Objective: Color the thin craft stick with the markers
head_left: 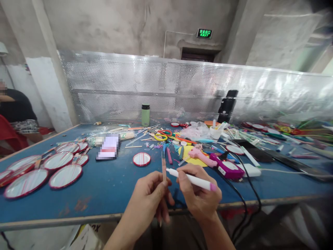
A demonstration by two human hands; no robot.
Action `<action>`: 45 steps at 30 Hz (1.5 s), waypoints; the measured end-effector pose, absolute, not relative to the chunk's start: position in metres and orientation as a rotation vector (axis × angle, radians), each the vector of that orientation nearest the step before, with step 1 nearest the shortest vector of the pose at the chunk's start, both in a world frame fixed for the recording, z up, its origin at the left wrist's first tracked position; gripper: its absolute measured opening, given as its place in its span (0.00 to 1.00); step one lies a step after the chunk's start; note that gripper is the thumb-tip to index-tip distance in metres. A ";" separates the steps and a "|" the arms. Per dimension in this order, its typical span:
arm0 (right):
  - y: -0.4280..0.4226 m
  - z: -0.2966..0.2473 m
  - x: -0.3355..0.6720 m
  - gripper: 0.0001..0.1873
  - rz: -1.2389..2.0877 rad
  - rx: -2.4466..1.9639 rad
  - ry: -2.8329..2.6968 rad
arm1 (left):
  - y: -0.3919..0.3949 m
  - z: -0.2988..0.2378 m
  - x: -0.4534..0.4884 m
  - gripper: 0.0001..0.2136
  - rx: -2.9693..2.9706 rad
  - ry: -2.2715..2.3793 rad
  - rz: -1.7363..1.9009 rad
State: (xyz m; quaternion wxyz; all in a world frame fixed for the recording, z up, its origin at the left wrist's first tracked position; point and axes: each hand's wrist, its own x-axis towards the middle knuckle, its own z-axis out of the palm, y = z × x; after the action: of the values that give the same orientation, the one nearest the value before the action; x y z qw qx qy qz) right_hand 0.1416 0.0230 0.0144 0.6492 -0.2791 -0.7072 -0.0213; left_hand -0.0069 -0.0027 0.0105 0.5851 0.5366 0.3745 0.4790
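Near the table's front edge, my left hand [153, 194] pinches a thin wooden stick [163, 166] that stands roughly upright in view. Pink colour shows along the stick. My right hand [199, 191] grips a white marker [195, 181] with a pink-purple end, held like a pen. The marker's tip points left and meets or nearly meets the stick just above my left fingers. Past the stick lie a dark pink marker cap [169, 156] and a small round red-rimmed lid [142, 159]. To the right of these rests a pink glue gun [201, 155].
Several red-rimmed lids [65, 176] lie at the left, beside a phone [108, 147]. A purple device [230, 169] with black cables is at the right. Further back stand a green bottle [145, 116], scissors [162, 134], a white cup [215, 132] and a black flask [227, 107].
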 end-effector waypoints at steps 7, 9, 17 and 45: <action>0.023 0.015 0.141 0.07 -0.058 -0.633 -1.594 | -0.004 0.012 -0.007 0.19 1.243 0.873 1.115; 0.023 0.016 0.141 0.07 -0.045 -0.628 -1.609 | -0.004 0.013 -0.007 0.18 1.245 0.872 1.115; 0.023 0.018 0.141 0.07 -0.062 -0.623 -1.617 | -0.004 0.013 -0.007 0.18 1.251 0.866 1.114; 0.023 0.018 0.140 0.07 -0.060 -0.623 -1.607 | -0.004 0.013 -0.005 0.19 1.260 0.904 1.112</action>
State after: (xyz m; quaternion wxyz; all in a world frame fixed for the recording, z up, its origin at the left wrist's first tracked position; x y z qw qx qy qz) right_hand 0.1399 0.0234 0.0180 0.6505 -0.2745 -0.7077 -0.0262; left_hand -0.0053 -0.0040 0.0128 0.5783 0.5387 0.3867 0.4753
